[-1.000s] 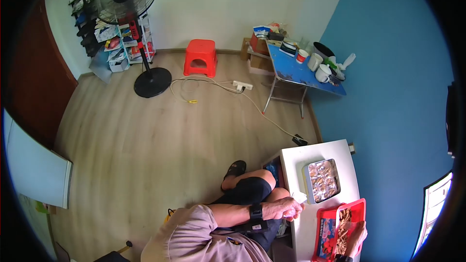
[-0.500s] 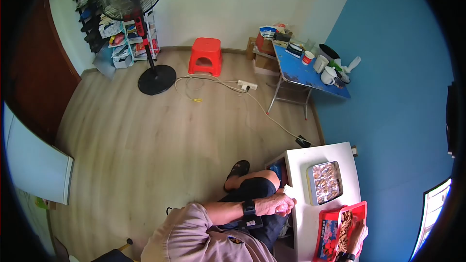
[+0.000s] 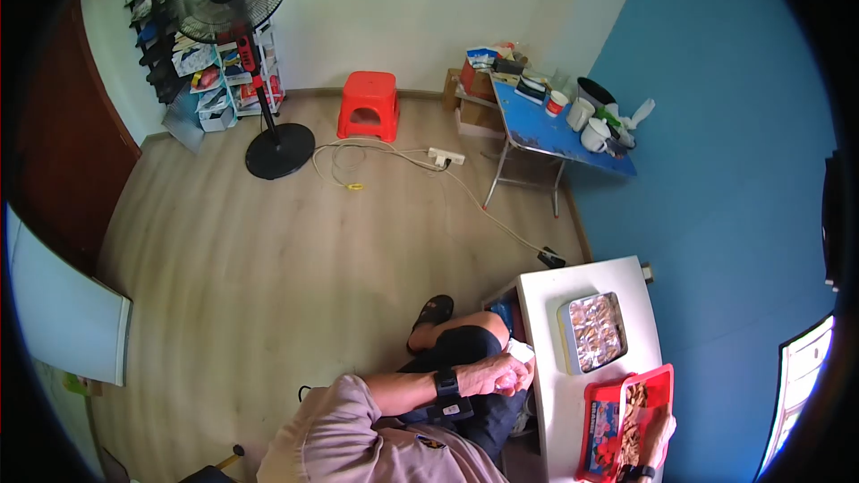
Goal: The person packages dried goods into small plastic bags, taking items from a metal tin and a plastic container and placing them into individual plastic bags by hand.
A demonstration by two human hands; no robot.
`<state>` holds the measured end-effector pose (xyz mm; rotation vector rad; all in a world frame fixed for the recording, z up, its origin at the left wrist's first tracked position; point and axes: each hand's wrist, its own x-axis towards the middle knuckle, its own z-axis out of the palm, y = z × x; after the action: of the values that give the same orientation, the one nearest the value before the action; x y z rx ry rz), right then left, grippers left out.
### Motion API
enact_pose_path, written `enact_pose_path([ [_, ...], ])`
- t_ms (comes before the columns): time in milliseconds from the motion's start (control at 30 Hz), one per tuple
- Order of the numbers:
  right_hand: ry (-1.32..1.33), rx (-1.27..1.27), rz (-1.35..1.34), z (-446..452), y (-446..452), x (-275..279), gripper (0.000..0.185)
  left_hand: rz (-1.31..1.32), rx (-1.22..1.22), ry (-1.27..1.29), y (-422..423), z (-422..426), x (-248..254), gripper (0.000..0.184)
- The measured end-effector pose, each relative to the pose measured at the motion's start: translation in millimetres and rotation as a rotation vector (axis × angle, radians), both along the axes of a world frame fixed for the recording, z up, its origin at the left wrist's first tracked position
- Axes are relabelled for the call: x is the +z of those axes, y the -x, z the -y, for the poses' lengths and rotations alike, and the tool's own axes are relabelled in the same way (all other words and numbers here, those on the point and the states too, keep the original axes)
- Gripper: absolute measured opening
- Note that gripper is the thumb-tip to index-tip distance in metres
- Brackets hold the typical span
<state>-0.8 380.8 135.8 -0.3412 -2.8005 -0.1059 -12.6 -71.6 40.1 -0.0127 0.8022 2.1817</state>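
My left hand (image 3: 488, 375), with a black band at its wrist, is closed over my lap beside the white cabinet (image 3: 555, 402). A small whitish plastic bag (image 3: 520, 351) pokes out of its fingers, with something pinkish under them. My right hand (image 3: 660, 438) is at the right side of a red plastic box (image 3: 666, 377) holding brown dried pieces (image 3: 633, 420). Its fingers are too small and blurred to make out. The box's printed red-and-blue lid or panel (image 3: 604, 434) lies along its left side. Behind stands a rectangular tin (image 3: 565, 340) filled with small clear packets (image 3: 598, 333).
A blue folding table (image 3: 537, 130) with cups and a pot stands by the blue wall. A red stool (image 3: 369, 107), a standing fan (image 3: 280, 150) and a power strip (image 3: 446, 156) with a trailing cable are on the floor ahead.
The whole view has shifted slightly, moving most things a little left. My left hand still grips the plastic bag; my right hand stays at the red box, slightly lower against it.
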Motion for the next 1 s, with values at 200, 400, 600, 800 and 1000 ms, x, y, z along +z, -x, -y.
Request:
enact_pose_path([
  [200, 0.178, 0.085, 0.035, 17.5, -6.5, 11.1, 0.009, 0.082, 0.029, -0.051, -2.4, -6.5, -5.4, 0.008],
  [400, 0.713, 0.296, -0.056, 66.9, -6.1, 23.8, 0.018, 0.109, 0.007, 0.063, 1.9, -4.2, -11.1, 0.016],
  [600, 1.422, 0.428, 0.122, 188.2, -15.8, 66.3, 0.007, 0.186, -0.164, -0.094, -0.5, 8.9, 19.8, 0.02],
  [800, 1.257, 0.917, 0.457, 263.6, -6.9, 40.1, 0.014, 0.108, -0.31, -0.228, -16.3, 18.4, 23.4, 0.037],
  [1000, 0.984, 0.983, 0.389, 295.6, -9.4, 12.1, 0.011, 0.037, -0.293, -0.262, -32.2, 27.3, 20.0, 0.067],
])
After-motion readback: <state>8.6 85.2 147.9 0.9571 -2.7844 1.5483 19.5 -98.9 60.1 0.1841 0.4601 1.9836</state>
